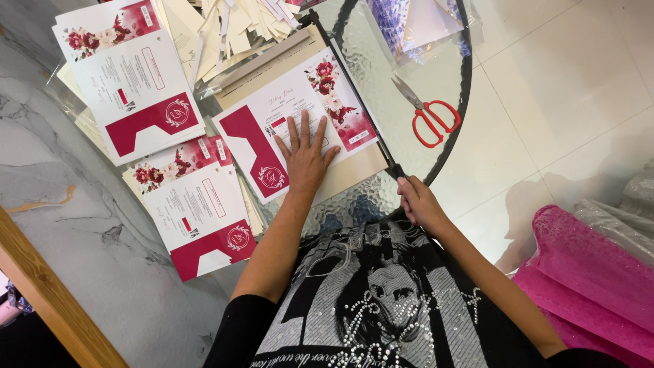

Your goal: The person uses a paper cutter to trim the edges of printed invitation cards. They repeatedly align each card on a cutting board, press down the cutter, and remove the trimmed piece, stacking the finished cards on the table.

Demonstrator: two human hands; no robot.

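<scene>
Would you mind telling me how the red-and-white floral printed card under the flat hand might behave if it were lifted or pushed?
The red-and-white floral printed card looks thin and flat, so it would probably flex and feel light. The left hand lies spread on it, which suggests it could slide on the paper cutter's smooth beige board. The right hand grips the black blade handle.
</scene>
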